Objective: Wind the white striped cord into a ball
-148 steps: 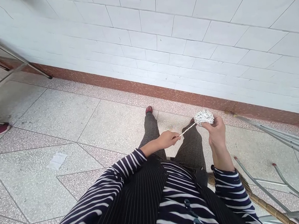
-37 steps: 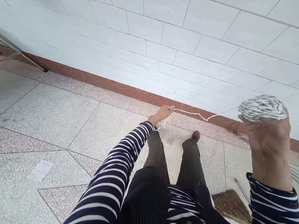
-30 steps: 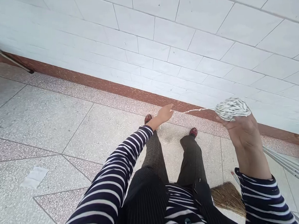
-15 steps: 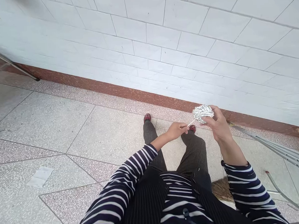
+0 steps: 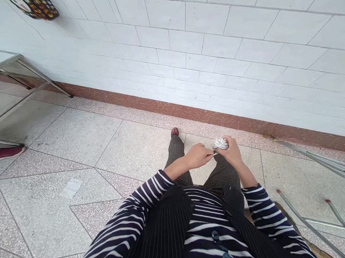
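Observation:
A ball of white cord (image 5: 220,143) rests in my right hand (image 5: 231,152), with the fingers and thumb wrapped round its right side. Just left of it, my left hand (image 5: 200,155) is closed in a pinch on the short loose end of the cord (image 5: 215,154). The two hands are close together in front of my right leg. My right fingers partly cover the ball.
On the left stands a metal-framed table (image 5: 37,73), with a red shoe (image 5: 7,152) beside its foot. White paper (image 5: 71,188) lies on the floor. To the right are long metal poles (image 5: 323,160) and metal legs (image 5: 309,220). A tiled wall (image 5: 202,45) rises ahead.
My right hand has come left and lower with the ball, closer to my left hand. The view has shifted left, showing more of the table and a red shoe.

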Demonstrator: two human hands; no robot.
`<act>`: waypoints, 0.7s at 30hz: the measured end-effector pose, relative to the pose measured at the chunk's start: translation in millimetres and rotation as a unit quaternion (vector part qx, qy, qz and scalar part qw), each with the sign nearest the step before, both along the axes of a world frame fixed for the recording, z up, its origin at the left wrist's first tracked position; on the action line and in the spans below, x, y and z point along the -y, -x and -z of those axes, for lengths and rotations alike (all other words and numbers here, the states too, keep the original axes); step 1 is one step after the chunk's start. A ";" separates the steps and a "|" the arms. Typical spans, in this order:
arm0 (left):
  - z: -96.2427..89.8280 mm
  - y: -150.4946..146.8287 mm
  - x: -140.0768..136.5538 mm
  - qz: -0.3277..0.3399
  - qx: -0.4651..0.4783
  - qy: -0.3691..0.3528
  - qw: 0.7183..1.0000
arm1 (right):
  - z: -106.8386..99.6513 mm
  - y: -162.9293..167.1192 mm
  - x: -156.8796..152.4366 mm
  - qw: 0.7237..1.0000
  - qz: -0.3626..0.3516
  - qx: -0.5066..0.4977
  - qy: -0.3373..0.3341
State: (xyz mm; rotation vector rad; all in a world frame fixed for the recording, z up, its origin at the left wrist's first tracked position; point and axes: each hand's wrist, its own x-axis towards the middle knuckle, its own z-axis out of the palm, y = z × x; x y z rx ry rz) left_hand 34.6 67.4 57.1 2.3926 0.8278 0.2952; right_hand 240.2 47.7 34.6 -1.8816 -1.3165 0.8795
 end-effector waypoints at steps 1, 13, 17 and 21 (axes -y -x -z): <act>-0.7 0.0 -1.6 0.002 -0.010 -0.009 1.000 | 7.7 0.4 4.0 1.000 -0.004 -0.026 0.012; 30.8 9.4 -11.5 -0.003 -0.014 -0.018 1.000 | 29.2 6.2 61.2 0.879 -0.134 -0.412 0.196; 41.7 6.2 -3.9 -0.013 0.025 0.032 0.999 | 30.3 11.6 70.1 0.849 -0.128 -0.479 0.181; 59.4 9.2 5.8 -0.065 0.020 0.087 0.994 | 22.6 17.6 74.1 0.832 -0.077 -0.532 0.137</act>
